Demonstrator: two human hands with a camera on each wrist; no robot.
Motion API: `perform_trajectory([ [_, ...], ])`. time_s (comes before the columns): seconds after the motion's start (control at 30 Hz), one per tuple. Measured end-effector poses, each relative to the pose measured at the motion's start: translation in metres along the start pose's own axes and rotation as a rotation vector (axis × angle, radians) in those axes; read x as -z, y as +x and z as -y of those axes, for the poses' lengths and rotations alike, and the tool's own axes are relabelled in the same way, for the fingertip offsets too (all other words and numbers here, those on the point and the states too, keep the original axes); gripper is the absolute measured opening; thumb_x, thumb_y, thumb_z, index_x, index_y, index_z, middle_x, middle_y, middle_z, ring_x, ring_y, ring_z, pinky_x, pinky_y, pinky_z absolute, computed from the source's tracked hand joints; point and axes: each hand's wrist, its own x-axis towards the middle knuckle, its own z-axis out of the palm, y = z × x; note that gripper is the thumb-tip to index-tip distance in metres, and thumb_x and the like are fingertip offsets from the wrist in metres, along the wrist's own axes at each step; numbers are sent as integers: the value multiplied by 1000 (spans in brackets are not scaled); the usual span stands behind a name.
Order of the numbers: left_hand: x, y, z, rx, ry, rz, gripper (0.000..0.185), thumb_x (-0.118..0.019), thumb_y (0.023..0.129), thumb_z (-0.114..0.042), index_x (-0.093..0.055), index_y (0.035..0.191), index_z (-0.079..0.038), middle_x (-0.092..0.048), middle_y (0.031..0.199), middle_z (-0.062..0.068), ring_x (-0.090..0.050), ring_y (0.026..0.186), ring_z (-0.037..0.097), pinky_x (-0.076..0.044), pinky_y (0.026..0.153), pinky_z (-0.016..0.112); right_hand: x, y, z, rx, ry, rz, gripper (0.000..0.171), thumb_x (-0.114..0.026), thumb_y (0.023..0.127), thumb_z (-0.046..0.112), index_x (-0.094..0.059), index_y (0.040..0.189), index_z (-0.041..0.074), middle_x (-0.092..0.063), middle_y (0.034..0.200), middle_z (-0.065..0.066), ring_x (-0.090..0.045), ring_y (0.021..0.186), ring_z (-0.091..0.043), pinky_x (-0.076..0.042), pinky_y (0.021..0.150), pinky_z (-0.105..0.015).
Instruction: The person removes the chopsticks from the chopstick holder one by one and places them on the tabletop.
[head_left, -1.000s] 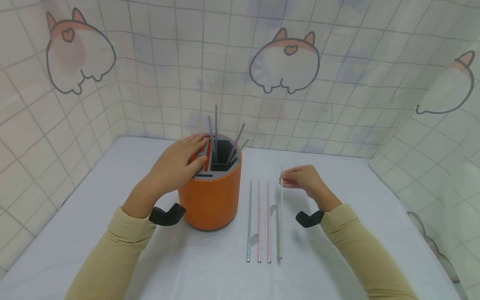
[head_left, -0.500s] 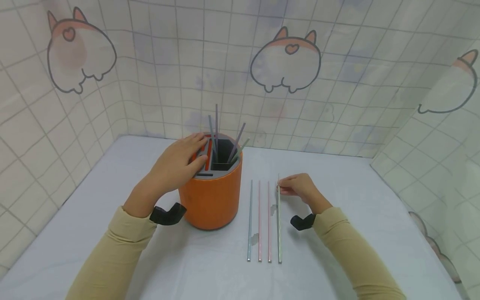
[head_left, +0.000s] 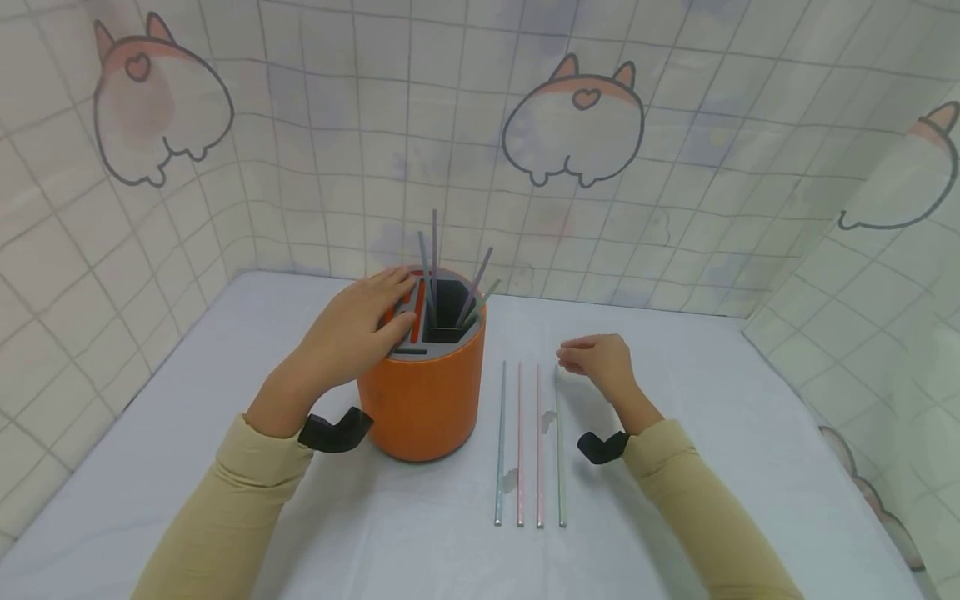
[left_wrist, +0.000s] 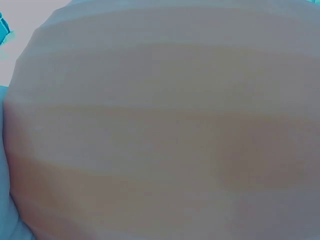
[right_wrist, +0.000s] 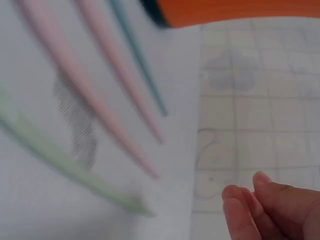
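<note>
My left hand [head_left: 347, 327] rests on the top left of an orange round desk organizer [head_left: 420, 408], fingers lying over its grey slotted top. Thin pastel sticks [head_left: 474, 285] lean in its dark compartment. A pale green stick [head_left: 560, 462] lies on the table, rightmost of a row. Just beyond its far end is my right hand [head_left: 603, 360], its fingertips drawn together and holding nothing. In the right wrist view the thumb and fingers [right_wrist: 235, 205] show apart from the green stick [right_wrist: 75, 172]. Skin or sleeve fills most of the left wrist view.
Two pink sticks [head_left: 539, 467] and a blue stick [head_left: 500, 467] lie parallel, between the organizer and the green stick. Small grey marks [head_left: 548, 419] show on the white tabletop [head_left: 420, 533]. A grid-patterned curtain [head_left: 435, 125] stands behind and at both sides.
My right hand set the green stick down beside the pink ones, let go of it and rose slightly away. The left hand has stayed on the organizer.
</note>
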Motion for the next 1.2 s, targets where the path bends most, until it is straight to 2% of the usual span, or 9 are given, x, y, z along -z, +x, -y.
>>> perform_trajectory([
  [0.07,0,0,0,-3,-2,-3,57,-42,105,-29,-32,155,-4,-26,164,14,-21,154,34,-17,126,54,0,-9,17,62,66,-16,36,-75,89,21,-72,117,-1,-74,113,-17,-74,86,-4,-60,84,-22],
  [0.2,0,0,0,-6,-5,-3,57,-42,105,-28,-32,155,-3,-26,164,13,-21,154,33,-16,126,53,-4,-32,54,206,122,-49,39,-79,85,33,-75,116,9,-76,114,-8,-71,101,-6,-56,94,-23],
  [0.27,0,0,0,-7,-7,-3,57,-42,105,-28,-32,155,-3,-26,164,13,-20,154,33,-16,127,53,-8,-44,71,268,125,-50,38,-80,84,35,-76,115,13,-76,112,-4,-71,105,-8,-56,96,-24],
  [0.4,1,0,-1,-11,-9,0,56,-41,106,-29,-32,155,-3,-26,165,13,-20,154,34,-16,126,54,-17,-60,94,362,185,-1,34,-80,85,28,-76,114,12,-77,110,-5,-72,104,-10,-57,95,-25],
  [0.53,0,0,-1,-9,-11,2,56,-41,106,-29,-32,155,-4,-25,165,13,-20,154,34,-16,126,53,-27,-70,108,409,225,33,31,-80,85,22,-76,114,11,-77,109,-6,-73,102,-12,-58,93,-25],
  [0.77,0,0,0,-10,-12,-3,56,-41,106,-29,-32,155,-3,-26,164,14,-20,154,34,-16,127,53,-40,-76,124,458,215,-8,28,-81,84,22,-78,109,9,-78,104,-8,-69,106,-14,-59,93,-30],
  [0.97,-1,0,1,-8,-19,-8,56,-41,106,-29,-32,155,-4,-26,164,13,-20,154,34,-16,126,54,-45,-77,132,490,283,-9,22,-78,86,15,-78,104,2,-78,102,-11,-72,100,-13,-58,93,-28],
  [1.07,-2,0,2,-7,-19,-8,56,-41,106,-29,-32,155,-4,-26,164,13,-20,154,34,-16,126,54,-41,-81,139,538,331,-33,21,-78,85,11,-78,102,-1,-78,101,-13,-74,95,-11,-59,91,-27],
  [1.2,-1,0,2,-12,-15,-8,56,-42,105,-29,-32,155,-3,-26,164,14,-21,154,34,-16,126,53,-27,-89,152,666,398,-88,18,-79,83,4,-77,98,-5,-78,96,-12,-76,89,-11,-61,87,-30],
])
